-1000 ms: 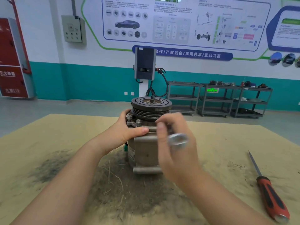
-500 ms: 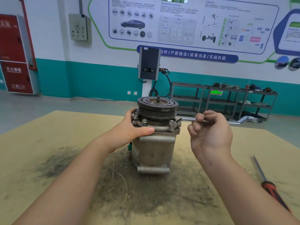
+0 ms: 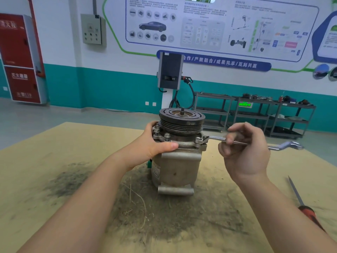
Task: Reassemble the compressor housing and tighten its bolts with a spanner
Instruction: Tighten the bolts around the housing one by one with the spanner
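Observation:
The grey metal compressor [image 3: 176,167] stands upright on the brown table [image 3: 54,152], its dark grooved pulley [image 3: 182,121] on top. Bolts [image 3: 167,136] stick up from the flange under the pulley. My left hand [image 3: 155,143] grips the flange on the left side, thumb across the front. My right hand [image 3: 244,152] holds the shaft of a long silver ring spanner [image 3: 215,138]. The spanner's ring end sits on a bolt at the flange's right corner, and its far end [image 3: 293,145] points right.
A red-handled screwdriver [image 3: 306,210] lies on the table at the right, partly hidden by my right forearm. Dark grime and straw-like debris [image 3: 138,207] cover the table around the compressor. Metal shelf carts [image 3: 255,114] and a wall charger post [image 3: 170,73] stand behind the table.
My right hand swung the spanner from in front of the compressor out to the right, and its ring end now sits on the right corner bolt. My left hand kept its grip.

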